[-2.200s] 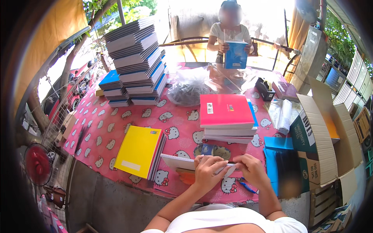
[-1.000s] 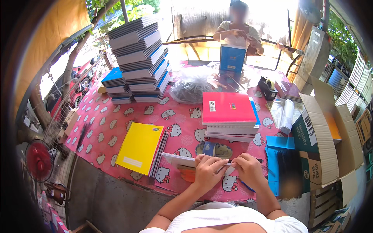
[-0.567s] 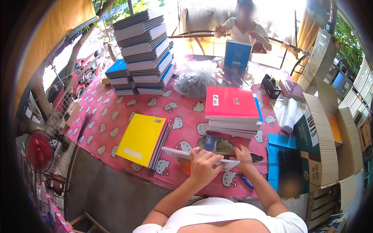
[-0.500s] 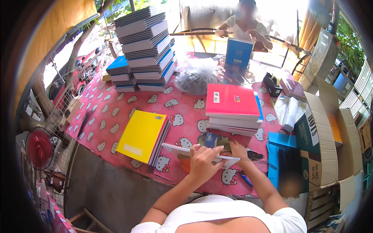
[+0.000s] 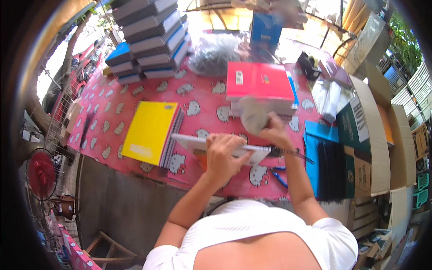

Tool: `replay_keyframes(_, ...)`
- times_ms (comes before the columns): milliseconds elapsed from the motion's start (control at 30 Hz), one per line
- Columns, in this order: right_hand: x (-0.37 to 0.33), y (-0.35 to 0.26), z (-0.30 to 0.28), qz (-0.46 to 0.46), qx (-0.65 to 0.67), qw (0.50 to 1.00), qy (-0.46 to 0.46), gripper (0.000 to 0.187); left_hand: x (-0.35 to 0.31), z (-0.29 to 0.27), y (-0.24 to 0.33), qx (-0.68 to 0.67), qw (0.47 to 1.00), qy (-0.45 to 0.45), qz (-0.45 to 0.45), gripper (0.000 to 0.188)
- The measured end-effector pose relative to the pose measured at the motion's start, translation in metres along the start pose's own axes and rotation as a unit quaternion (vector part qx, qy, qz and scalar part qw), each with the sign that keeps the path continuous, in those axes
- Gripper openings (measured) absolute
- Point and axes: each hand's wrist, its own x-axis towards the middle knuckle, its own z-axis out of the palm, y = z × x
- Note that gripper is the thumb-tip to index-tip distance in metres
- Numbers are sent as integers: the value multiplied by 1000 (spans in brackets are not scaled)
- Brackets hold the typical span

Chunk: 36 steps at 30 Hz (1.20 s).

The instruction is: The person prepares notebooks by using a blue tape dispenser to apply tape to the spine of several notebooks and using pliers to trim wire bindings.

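My left hand (image 5: 223, 159) grips a notebook (image 5: 186, 143) by its upper edge, holding it tilted over the table. A dark wire coil (image 5: 294, 153) sticks out past the notebook's right end, beside my right wrist. In my right hand (image 5: 275, 131) is a rounded, greyish-beige thing (image 5: 253, 115), raised just in front of a stack of red-covered notebooks (image 5: 260, 81). Motion smears it, so its kind is unclear. Something orange (image 5: 200, 157) shows below the held notebook. Blue-handled pliers (image 5: 280, 178) lie to the right, close to the table's front edge.
Yellow notebooks (image 5: 150, 130) lie stacked at left, tall notebook piles (image 5: 155, 42) behind. Blue sheets (image 5: 321, 131) and a black bundle (image 5: 332, 168) lie beside an open carton (image 5: 373, 148). Clear plastic (image 5: 213, 56), a tape dispenser (image 5: 309, 65) and a person holding a blue notebook (image 5: 265, 31) are farther back.
My right hand has lifted the rounded thing off the table, up and away from the notebook. My left hand still holds the notebook. The whole view has shifted, with the table now higher in it.
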Motion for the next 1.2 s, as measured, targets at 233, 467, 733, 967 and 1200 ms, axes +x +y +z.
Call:
replay_keyframes(233,-26,-36,-67,-36,-106,989,-98,21,-2,8,-11,-24,1000,-6,-19,23)
replay_keyframes(467,-22,-2,-43,97,-143,958,-228,26,-6,1,-6,-63,997,-39,-7,29)
replay_keyframes(733,-67,35,-34,212,86,928,-292,77,-4,-4,-4,40,999,-20,11,26)
replay_keyframes(967,-93,48,-18,266,261,917,-141,61,-5,0,-8,35,999,-15,19,26)
replay_keyframes(1200,-48,12,-48,-167,14,980,-105,50,-7,-8,-12,8,998,-60,-12,31)
